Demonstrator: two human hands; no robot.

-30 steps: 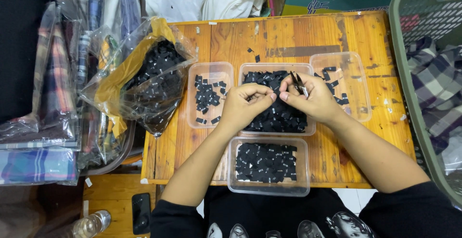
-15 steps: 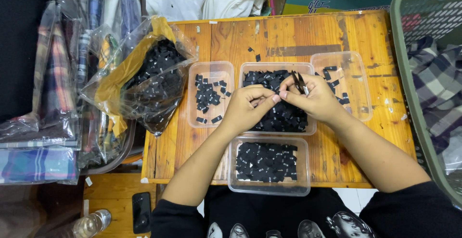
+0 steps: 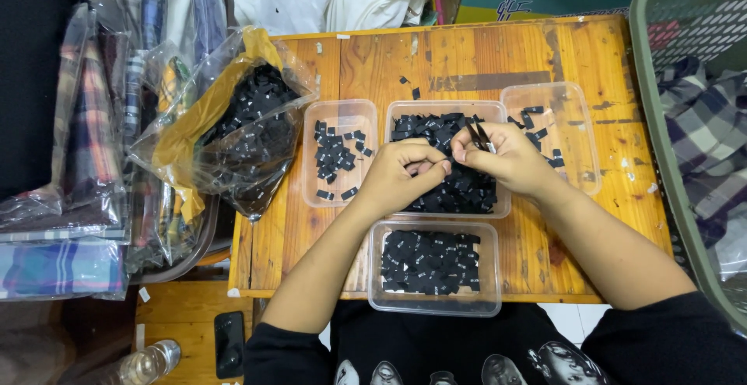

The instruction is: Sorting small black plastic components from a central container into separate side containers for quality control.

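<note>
Over the middle clear tray (image 3: 401, 112), heaped with small black fabric labels (image 3: 459, 186), my two hands meet. My left hand (image 3: 401, 173) is curled, its fingertips pinching a black label against the fingers of my right hand. My right hand (image 3: 506, 159) grips a thin pair of dark tweezers (image 3: 478, 136) that points up and away from me. A left tray (image 3: 311, 159) holds several scattered labels, a right tray (image 3: 576, 132) only a few, and a near tray (image 3: 432, 264) holds a flat layer of them.
A clear plastic bag (image 3: 241, 132) full of black labels lies on the wooden table's (image 3: 482, 62) left edge. Bagged plaid fabrics (image 3: 70, 151) stack at the left, a green mesh basket (image 3: 661, 120) with plaid cloth stands at the right. A phone (image 3: 229, 344) and a bottle (image 3: 144, 365) lie on the floor.
My hands stay over the middle tray; the fingers have drawn closer together, working one label between them.
</note>
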